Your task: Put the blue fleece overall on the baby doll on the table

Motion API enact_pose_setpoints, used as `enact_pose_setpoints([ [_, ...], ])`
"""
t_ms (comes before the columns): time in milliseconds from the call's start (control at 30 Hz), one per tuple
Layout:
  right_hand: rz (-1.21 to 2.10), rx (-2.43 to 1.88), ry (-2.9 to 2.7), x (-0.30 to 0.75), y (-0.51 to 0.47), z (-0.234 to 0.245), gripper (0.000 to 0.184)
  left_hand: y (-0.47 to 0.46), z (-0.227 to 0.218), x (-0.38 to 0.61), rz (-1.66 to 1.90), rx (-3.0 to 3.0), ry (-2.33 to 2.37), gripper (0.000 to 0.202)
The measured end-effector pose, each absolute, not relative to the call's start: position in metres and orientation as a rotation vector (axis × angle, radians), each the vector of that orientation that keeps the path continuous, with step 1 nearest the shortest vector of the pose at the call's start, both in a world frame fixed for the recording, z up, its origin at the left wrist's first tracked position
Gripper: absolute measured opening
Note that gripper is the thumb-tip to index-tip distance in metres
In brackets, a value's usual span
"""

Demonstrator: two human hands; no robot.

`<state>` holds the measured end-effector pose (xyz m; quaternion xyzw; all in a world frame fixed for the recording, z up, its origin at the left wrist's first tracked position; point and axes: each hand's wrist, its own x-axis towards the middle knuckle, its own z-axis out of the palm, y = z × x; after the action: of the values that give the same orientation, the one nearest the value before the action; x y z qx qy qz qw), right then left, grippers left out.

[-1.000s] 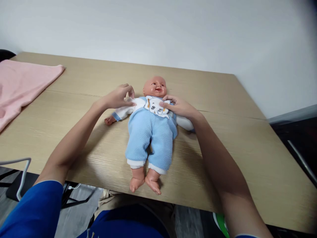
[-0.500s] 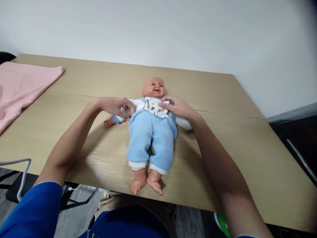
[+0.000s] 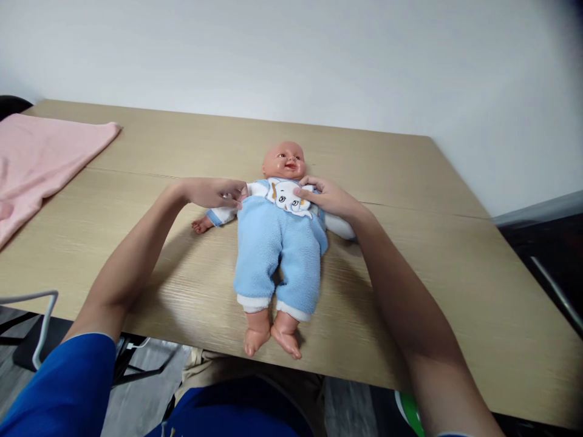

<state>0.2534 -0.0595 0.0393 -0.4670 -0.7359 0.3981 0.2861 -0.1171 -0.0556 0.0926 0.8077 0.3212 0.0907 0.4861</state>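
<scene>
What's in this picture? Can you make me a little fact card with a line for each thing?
Doll: lying face up on the table, bare feet toward the person
Outfit: fuzzy blue pants, white sleeves, animal-face patch
Left hand: pinching the pants' top edge
Right hand: on the doll's chest, thumb on the patch
Pink cloth: far left of the table

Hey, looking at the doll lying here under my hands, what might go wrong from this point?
The doll's feet lie close to the front edge of the table, so a tug that way might slide them over it.
Your left hand pinches the side of the blue trousers at the waist; pulling hard could twist the doll.
Your right hand lies on the cat-face patch, and pressing there may crease it.
</scene>
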Motion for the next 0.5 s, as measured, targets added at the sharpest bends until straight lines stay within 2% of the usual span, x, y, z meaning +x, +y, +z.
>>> enact_pose_setpoints([
  [167, 1.073, -1.240, -1.973, 0.254, -0.059, 0.039, 0.072, -0.056, 0.092, -0.114, 0.141, 2.065, 0.759, 0.024],
  [333, 1.094, -1.236, -1.960, 0.255, -0.061, 0.040, 0.073, -0.061, 0.102, -0.115, 0.030, 2.168, 0.737, 0.032],
  [500, 1.116, -1.223, -1.951, 0.255, -0.060, 0.040, 0.074, -0.059, 0.101, -0.117, -0.103, 2.315, 0.780, 0.026],
])
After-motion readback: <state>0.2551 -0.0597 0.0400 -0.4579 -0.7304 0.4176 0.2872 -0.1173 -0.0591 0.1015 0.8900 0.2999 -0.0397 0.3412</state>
